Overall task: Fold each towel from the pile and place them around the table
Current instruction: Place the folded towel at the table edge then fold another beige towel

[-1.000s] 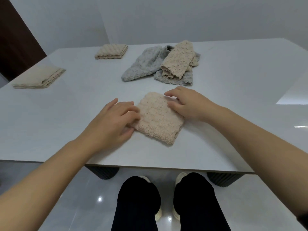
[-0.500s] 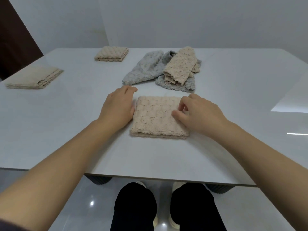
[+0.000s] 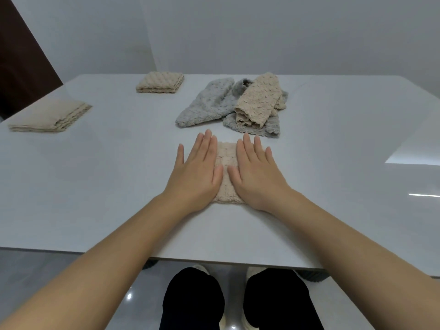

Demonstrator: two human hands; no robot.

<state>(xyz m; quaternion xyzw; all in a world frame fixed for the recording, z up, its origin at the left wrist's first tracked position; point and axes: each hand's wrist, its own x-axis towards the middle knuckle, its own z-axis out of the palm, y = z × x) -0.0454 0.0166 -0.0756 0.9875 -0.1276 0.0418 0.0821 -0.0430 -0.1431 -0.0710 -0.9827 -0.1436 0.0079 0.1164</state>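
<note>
The left hand (image 3: pixel 195 172) and right hand (image 3: pixel 257 172) lie flat, fingers straight and slightly spread, pressing a small folded beige textured towel (image 3: pixel 226 163) at 6 o'clock on the glossy white tabletop (image 3: pixel 107 182). A loose pile of grey and beige towels (image 3: pixel 228 103) lies at 12 o'clock from it. One folded beige towel (image 3: pixel 160 82) lies at 11 o'clock and another folded beige towel (image 3: pixel 50 116) at 10.

Three folded beige towels (image 3: pixel 226 160) (image 3: pixel 160 82) (image 3: pixel 51 116), one loose beige towel (image 3: pixel 258 101), seemingly two grey towels (image 3: pixel 207 103) (image 3: pixel 266 127), and one table (image 3: pixel 107 186).
</note>
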